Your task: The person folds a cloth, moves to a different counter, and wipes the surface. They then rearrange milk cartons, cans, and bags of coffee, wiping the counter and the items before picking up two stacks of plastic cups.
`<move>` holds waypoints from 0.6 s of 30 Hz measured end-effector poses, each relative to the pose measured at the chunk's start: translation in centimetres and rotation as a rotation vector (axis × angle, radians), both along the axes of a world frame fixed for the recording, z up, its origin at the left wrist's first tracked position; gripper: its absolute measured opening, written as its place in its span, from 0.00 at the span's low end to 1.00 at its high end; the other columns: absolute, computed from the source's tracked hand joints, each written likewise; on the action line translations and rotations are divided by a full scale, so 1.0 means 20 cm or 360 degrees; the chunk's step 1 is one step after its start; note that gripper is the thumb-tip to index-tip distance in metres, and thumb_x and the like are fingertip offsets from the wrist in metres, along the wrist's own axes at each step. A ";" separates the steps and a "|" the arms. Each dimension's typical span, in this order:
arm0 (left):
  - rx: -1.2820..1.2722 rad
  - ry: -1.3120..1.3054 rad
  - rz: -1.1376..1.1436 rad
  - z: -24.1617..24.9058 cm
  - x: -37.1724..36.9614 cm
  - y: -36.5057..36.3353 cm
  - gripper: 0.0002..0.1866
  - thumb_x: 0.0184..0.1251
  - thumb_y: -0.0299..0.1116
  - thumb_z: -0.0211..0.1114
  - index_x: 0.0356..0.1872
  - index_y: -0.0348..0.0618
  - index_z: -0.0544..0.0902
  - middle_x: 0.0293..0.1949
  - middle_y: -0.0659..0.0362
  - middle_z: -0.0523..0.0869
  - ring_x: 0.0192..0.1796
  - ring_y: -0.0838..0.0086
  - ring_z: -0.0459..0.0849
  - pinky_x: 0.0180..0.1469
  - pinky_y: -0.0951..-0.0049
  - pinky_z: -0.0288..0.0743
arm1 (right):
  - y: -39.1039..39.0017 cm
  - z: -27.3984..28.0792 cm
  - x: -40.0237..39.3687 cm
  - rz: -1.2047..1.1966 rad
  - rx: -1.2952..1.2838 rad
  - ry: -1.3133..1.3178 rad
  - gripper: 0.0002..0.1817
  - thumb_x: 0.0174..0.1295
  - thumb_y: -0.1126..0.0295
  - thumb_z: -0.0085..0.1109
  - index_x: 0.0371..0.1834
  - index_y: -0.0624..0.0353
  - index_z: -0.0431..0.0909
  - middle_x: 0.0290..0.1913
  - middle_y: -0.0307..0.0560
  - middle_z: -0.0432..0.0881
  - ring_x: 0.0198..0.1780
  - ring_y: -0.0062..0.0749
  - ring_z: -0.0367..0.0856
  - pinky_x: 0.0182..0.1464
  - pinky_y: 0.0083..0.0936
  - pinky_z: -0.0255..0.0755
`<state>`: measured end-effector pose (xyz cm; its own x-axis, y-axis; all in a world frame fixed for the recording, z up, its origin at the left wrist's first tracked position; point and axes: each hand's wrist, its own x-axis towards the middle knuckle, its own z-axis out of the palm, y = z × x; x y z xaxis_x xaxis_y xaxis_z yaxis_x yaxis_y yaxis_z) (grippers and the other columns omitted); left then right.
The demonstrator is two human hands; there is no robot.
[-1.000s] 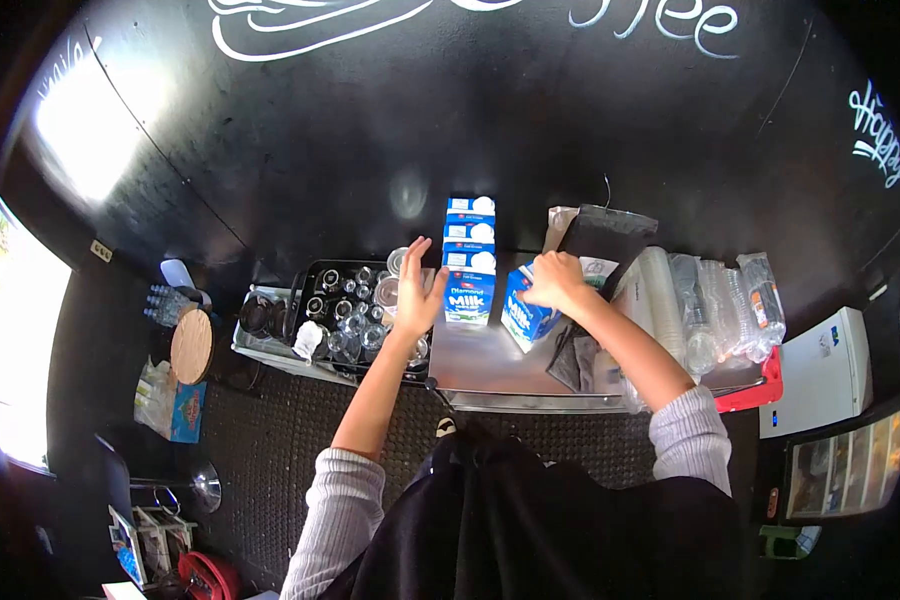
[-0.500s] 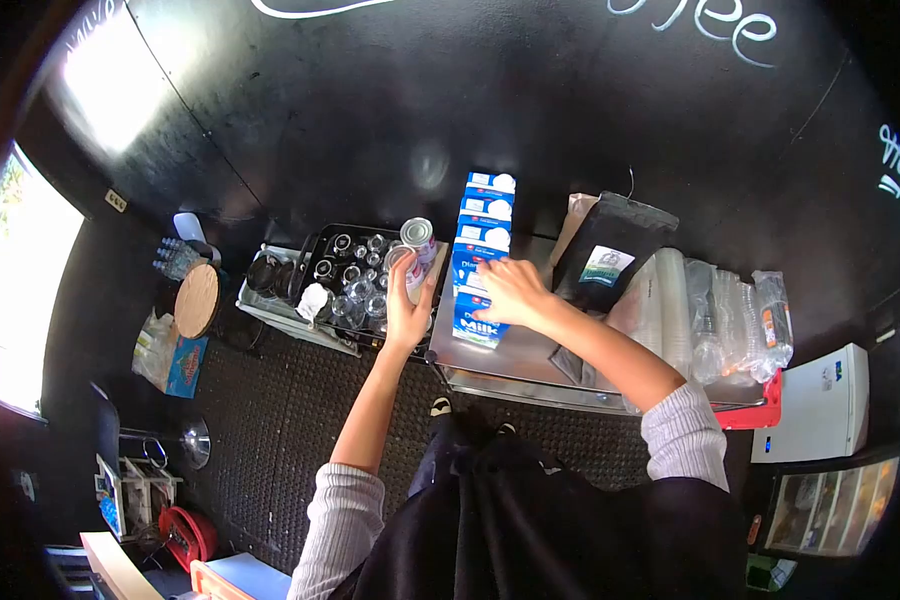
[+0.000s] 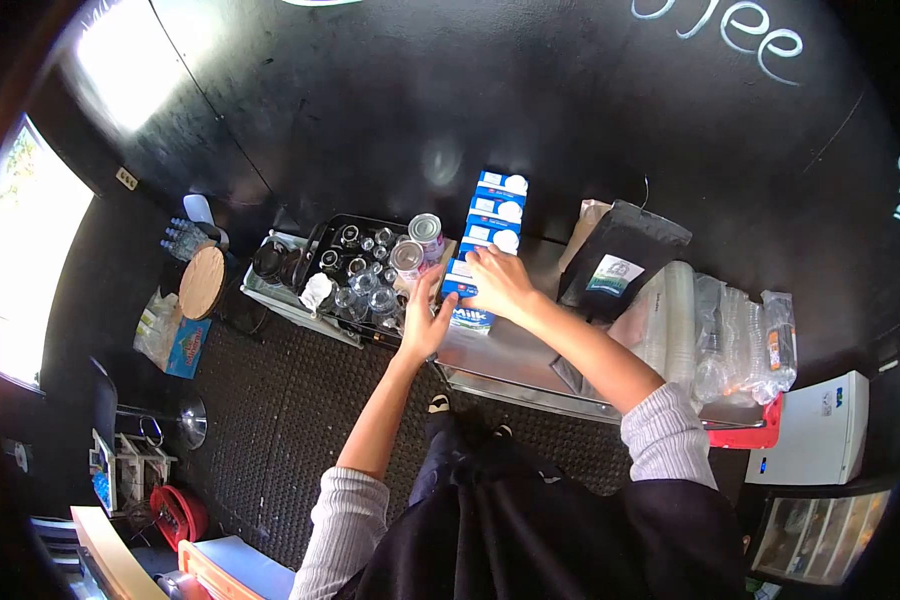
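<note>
A row of blue and white milk cartons (image 3: 495, 210) runs from the wall toward me on the metal table (image 3: 530, 352). My right hand (image 3: 500, 283) is on the nearest carton (image 3: 472, 318), its fingers bent over the carton's top and side. My left hand (image 3: 425, 318) is at that carton's left side, fingers apart, thumb close to the carton; I cannot tell if it touches. Two tins, one (image 3: 425, 229) behind the other (image 3: 407, 257), stand just beyond my left fingertips.
A black tray of glasses (image 3: 342, 222) is left of the tins. Right of the cartons are a black bag with a label (image 3: 625, 250) and stacked plastic cups (image 3: 740, 335). A round wooden stool (image 3: 202, 283) and a white fridge (image 3: 815, 430) stand farther out.
My left hand has moved from the near tin to the nearest carton's side. My right hand has stayed on the cartons, and the nearest one now sits tucked between both hands.
</note>
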<state>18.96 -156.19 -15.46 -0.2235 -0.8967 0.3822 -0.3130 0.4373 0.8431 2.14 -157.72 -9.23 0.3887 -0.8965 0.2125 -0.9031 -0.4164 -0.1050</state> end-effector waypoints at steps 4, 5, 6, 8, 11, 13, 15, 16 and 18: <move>0.0174 0.0201 -0.0045 -0.01 -0.06 -0.03 0.26 0.66 0.33 0.59 0.62 0.31 0.66 0.54 0.43 0.76 0.55 0.61 0.77 0.55 0.66 0.71 | 0.06 0.03 -0.04 -0.0018 0.0024 -0.0211 0.37 0.37 0.53 0.73 0.47 0.66 0.71 0.46 0.52 0.77 0.53 0.43 0.75 0.50 0.34 0.75; 0.0205 0.0172 -0.0059 -0.01 -0.07 -0.02 0.25 0.70 0.35 0.56 0.64 0.33 0.64 0.53 0.49 0.78 0.54 0.72 0.76 0.56 0.71 0.69 | 0.08 0.04 -0.06 -0.0020 0.0019 -0.0213 0.37 0.37 0.53 0.73 0.47 0.66 0.71 0.46 0.52 0.77 0.53 0.43 0.75 0.50 0.34 0.75; 0.0199 0.0169 -0.0064 0.00 -0.07 -0.02 0.25 0.70 0.35 0.56 0.64 0.33 0.64 0.53 0.49 0.78 0.54 0.72 0.76 0.56 0.71 0.69 | 0.11 0.06 -0.08 -0.0020 -0.0122 -0.0429 0.36 0.37 0.57 0.74 0.48 0.65 0.70 0.44 0.52 0.76 0.50 0.44 0.76 0.48 0.35 0.75; 0.0404 0.0176 -0.0027 0.02 -0.08 -0.03 0.24 0.72 0.38 0.54 0.62 0.32 0.67 0.52 0.49 0.79 0.53 0.72 0.76 0.57 0.72 0.68 | 0.17 0.05 -0.13 -0.0021 -0.0278 -0.0640 0.36 0.36 0.60 0.75 0.48 0.64 0.69 0.41 0.51 0.74 0.47 0.44 0.77 0.46 0.35 0.75; 0.0368 0.0163 0.0020 -0.08 -0.09 -0.08 0.25 0.72 0.42 0.51 0.61 0.33 0.69 0.48 0.49 0.81 0.51 0.70 0.78 0.55 0.70 0.69 | 0.23 -0.17 -0.21 -0.0285 -0.0028 -0.1114 0.37 0.39 0.57 0.77 0.51 0.62 0.69 0.41 0.50 0.78 0.40 0.36 0.81 0.39 0.30 0.76; 0.0437 0.0100 0.0013 -0.06 -0.09 -0.08 0.25 0.73 0.45 0.49 0.60 0.34 0.70 0.44 0.47 0.83 0.48 0.66 0.80 0.53 0.68 0.70 | 0.26 -0.30 -0.19 -0.0327 0.0157 -0.1257 0.38 0.41 0.56 0.77 0.52 0.64 0.68 0.43 0.51 0.79 0.39 0.36 0.82 0.39 0.30 0.77; 0.0461 0.0107 -0.0005 -0.05 -0.10 -0.07 0.25 0.73 0.45 0.49 0.60 0.33 0.70 0.45 0.49 0.82 0.49 0.70 0.78 0.53 0.70 0.69 | 0.28 -0.35 -0.17 -0.0319 0.0307 -0.1433 0.37 0.46 0.58 0.74 0.54 0.69 0.67 0.47 0.56 0.80 0.36 0.37 0.85 0.38 0.31 0.78; 0.0480 0.0114 -0.0018 -0.05 -0.09 -0.07 0.25 0.74 0.45 0.49 0.60 0.32 0.69 0.45 0.51 0.82 0.49 0.74 0.76 0.54 0.73 0.68 | 0.29 -0.36 -0.16 -0.0327 0.0308 -0.1439 0.37 0.46 0.58 0.74 0.54 0.69 0.67 0.47 0.56 0.80 0.36 0.37 0.85 0.38 0.31 0.78; 0.0480 0.0117 -0.0022 -0.05 -0.09 -0.07 0.26 0.74 0.45 0.48 0.60 0.32 0.69 0.45 0.51 0.82 0.49 0.74 0.76 0.54 0.73 0.68 | 0.28 -0.36 -0.14 -0.0425 0.0387 -0.1565 0.33 0.50 0.62 0.72 0.54 0.69 0.67 0.46 0.56 0.80 0.37 0.37 0.86 0.38 0.30 0.78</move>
